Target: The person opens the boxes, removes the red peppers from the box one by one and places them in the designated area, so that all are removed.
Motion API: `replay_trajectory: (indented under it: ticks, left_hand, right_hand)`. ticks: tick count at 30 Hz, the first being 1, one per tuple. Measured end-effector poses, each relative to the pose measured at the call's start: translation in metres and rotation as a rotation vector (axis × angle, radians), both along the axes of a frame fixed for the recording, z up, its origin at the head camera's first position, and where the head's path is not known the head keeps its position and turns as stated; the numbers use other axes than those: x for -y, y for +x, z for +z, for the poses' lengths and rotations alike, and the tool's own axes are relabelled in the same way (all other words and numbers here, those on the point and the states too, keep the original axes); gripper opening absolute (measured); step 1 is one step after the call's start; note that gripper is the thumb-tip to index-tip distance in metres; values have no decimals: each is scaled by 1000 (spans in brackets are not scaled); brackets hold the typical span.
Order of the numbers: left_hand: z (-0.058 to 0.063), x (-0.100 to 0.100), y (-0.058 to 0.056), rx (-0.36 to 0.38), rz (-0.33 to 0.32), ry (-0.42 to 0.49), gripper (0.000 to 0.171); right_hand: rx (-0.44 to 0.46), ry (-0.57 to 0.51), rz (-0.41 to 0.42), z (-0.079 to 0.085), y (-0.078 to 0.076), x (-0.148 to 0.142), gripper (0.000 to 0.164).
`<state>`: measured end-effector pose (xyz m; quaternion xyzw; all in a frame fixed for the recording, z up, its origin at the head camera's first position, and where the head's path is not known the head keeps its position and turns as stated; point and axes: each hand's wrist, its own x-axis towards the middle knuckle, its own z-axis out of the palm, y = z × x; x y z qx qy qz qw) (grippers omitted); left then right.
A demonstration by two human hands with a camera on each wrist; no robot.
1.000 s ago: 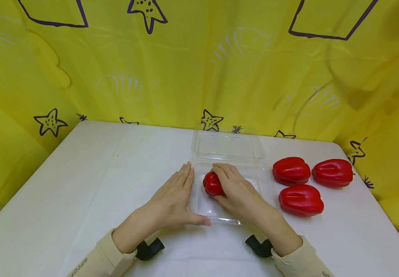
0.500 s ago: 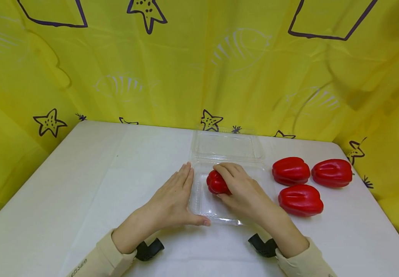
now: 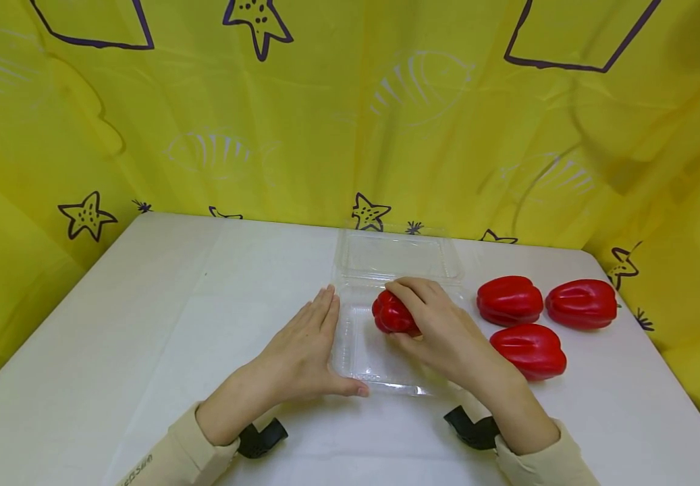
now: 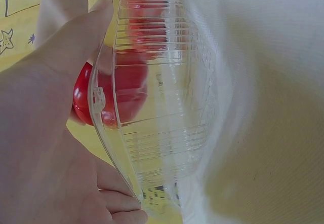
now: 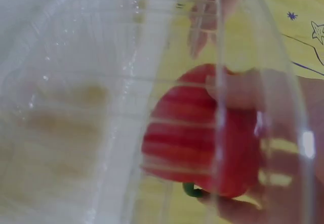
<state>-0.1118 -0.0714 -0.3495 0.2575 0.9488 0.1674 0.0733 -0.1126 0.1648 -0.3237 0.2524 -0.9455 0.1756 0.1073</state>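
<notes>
In the head view, my right hand (image 3: 447,334) grips a red bell pepper (image 3: 391,312) over the base of a clear plastic clamshell container (image 3: 374,370). Fingers lie over the pepper's far side, with the thumb on the near side. A short green stem (image 5: 191,189) shows on it in the right wrist view, seen through the clear wall. My left hand (image 3: 298,351) lies along the container's left side, fingers straight and thumb stretched along the front edge. The left wrist view has that hand (image 4: 55,117) right at the container's rim (image 4: 96,100). The palm hides part of the pepper.
Three more red peppers lie right of the container: one nearer me (image 3: 528,352), one behind it (image 3: 509,300) and one farther right (image 3: 582,304). The container's lid (image 3: 395,256) lies open toward the yellow curtain (image 3: 301,121) at the table's back edge.
My right hand has shifted right and slightly away from me, carrying the pepper from the container's left side toward its middle. The left hand and the other peppers have stayed put.
</notes>
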Motion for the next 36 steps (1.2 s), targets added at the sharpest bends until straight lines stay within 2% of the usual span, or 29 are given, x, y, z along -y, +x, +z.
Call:
replay_trajectory:
  ticks: [20, 36]
  left_hand:
    - [0, 0, 0, 2, 3, 11, 136]
    - [0, 0, 0, 3, 4, 6, 136]
  right_hand:
    - [-52, 7, -9, 17, 2, -21, 77]
    - [-108, -16, -5, 33, 14, -38, 72]
